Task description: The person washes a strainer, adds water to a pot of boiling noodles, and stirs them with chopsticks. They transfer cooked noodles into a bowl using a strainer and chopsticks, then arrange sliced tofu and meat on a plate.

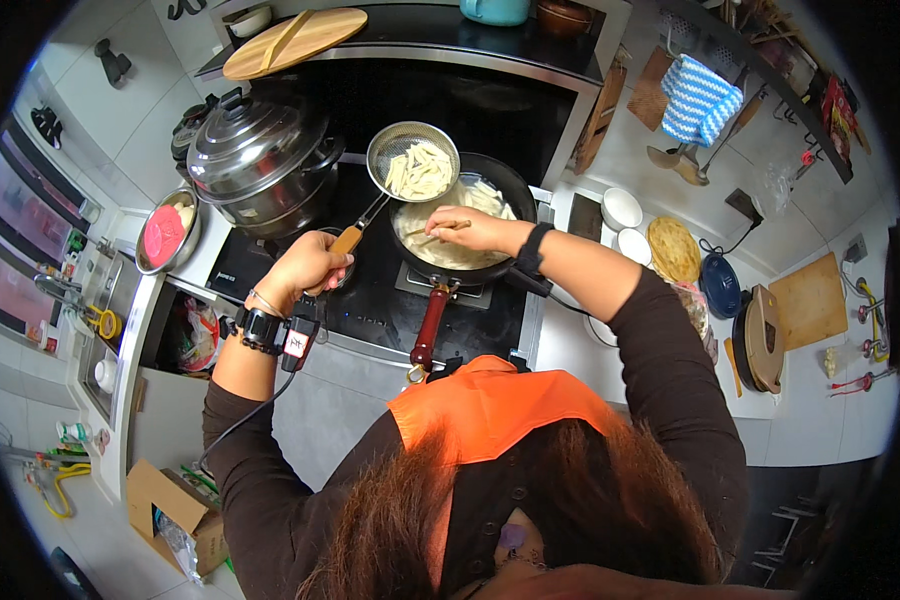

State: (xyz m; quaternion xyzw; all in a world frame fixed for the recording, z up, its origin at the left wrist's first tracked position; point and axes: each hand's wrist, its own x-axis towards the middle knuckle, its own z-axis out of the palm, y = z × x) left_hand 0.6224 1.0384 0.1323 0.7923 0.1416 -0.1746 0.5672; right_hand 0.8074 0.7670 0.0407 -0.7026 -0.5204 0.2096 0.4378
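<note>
My left hand (306,264) grips the wooden handle (346,239) of a mesh strainer (377,161). Pale cut strips of food (420,171) lie in its basket, which is held over the far left rim of a dark frying pan (521,191). More of the pale strips (484,196) sit in cloudy, frothy liquid in the pan. Over the pan, my right hand (469,225) holds wooden chopsticks (442,228), their tips near the liquid. The pan's red-brown handle (430,326) points towards my body, with neither hand on it.
A lidded steel steamer pot (259,165) stands on the cooktop (345,322) left of the pan. A steel bowl (166,251) sits beyond it. To the right are white bowls (621,208), a stack of flatbreads (673,249) and a blue dish (720,275). A round wooden lid (330,34) lies above.
</note>
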